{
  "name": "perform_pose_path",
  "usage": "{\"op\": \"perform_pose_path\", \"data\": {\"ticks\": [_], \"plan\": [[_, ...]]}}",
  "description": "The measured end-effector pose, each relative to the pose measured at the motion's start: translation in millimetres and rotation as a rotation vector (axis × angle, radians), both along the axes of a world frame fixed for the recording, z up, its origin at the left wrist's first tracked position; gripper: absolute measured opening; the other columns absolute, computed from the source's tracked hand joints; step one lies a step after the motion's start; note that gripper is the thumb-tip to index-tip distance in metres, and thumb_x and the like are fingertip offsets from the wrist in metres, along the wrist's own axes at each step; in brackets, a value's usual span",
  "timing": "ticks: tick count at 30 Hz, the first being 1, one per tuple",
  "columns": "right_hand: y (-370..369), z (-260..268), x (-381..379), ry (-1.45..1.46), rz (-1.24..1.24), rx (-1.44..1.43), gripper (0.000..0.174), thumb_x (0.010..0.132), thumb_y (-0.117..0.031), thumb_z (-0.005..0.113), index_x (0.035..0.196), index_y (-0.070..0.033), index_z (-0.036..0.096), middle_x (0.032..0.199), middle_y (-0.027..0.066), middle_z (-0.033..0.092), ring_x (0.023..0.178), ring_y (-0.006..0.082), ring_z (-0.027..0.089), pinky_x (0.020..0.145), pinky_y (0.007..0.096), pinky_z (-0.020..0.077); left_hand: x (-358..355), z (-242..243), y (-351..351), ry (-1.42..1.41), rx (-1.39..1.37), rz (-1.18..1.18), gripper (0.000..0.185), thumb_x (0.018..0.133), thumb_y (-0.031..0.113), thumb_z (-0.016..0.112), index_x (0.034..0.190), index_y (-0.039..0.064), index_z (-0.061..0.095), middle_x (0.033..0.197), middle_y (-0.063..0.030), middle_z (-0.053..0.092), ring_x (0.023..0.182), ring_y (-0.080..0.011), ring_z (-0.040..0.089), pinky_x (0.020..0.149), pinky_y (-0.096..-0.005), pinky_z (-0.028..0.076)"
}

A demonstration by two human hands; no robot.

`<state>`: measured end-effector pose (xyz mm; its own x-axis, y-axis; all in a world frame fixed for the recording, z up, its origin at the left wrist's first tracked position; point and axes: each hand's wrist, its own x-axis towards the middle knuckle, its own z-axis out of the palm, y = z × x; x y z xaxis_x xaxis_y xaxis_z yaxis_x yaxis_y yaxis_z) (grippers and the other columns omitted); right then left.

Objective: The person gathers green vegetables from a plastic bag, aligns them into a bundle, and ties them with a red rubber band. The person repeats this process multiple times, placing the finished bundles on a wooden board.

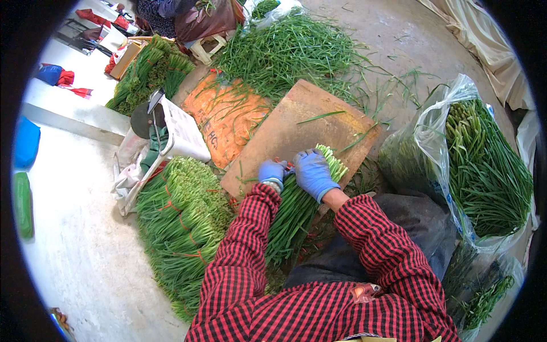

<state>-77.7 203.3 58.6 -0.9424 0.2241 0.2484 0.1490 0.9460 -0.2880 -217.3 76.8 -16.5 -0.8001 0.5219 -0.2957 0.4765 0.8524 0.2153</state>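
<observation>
Both my hands wear blue gloves and meet over the near part of a worn wooden board (295,115). My right hand (315,173) grips a bunch of long green leafy stalks (292,209), like garlic chives, close below its pale cut ends. My left hand (272,173) is at the bunch's left side, its fingers closed around a red tie (283,162); part of the tie is hidden by the gloves. The leaves hang down between my forearms. A few loose leaves lie on the board.
Tied bunches (183,226) are stacked at the left, beside a white container (183,128). An orange sack (230,115) and a heap of loose leaves (290,51) lie beyond. A clear plastic bag (427,141) of stalks stands right. Another person (171,13) sits at the top.
</observation>
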Motion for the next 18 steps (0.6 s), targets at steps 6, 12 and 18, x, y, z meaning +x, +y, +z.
{"op": "perform_pose_path", "data": {"ticks": [6, 12, 18], "plan": [[-3.0, -2.9, 6.3, 0.113, -0.005, -0.025, 0.016, 0.088, -0.019, 0.060, 0.090, -0.007, 0.071, 0.092, 0.0128, 0.071, 0.095, 0.0288, 0.068, 0.096, 0.0422, 0.0480, 26.5, 8.8, 7.1, -0.218, 0.430, 0.423, 0.023, 0.083, 0.029, 0.078, 0.082, 0.007, 0.074, 0.086, -0.0167, 0.075, 0.078, -0.0300, 0.072, 0.073, -0.0441, 0.056], [-3.7, -6.4, 11.1, 0.201, -0.004, -0.040, 0.015, 0.089, -0.018, 0.060, 0.093, -0.007, 0.069, 0.092, 0.0115, 0.070, 0.095, 0.0287, 0.067, 0.097, 0.0426, 0.0474, 42.4, 9.8, 3.4, 0.371, 0.643, 0.094, 0.016, 0.080, 0.019, 0.080, 0.081, 0.006, 0.071, 0.086, -0.0130, 0.073, 0.076, -0.0279, 0.070, 0.072, -0.0397, 0.054], [-1.9, -5.7, 12.8, 0.209, 0.018, -0.017, 0.017, 0.088, -0.023, 0.065, 0.093, -0.007, 0.067, 0.094, 0.0110, 0.069, 0.096, 0.0288, 0.066, 0.098, 0.0430, 0.0468, 34.7, -2.8, 2.3, 0.246, 0.719, 0.538, 0.014, 0.086, 0.010, 0.067, 0.098, 0.004, 0.066, 0.103, -0.0185, 0.069, 0.093, -0.0385, 0.067, 0.083, -0.0475, 0.053]]}}
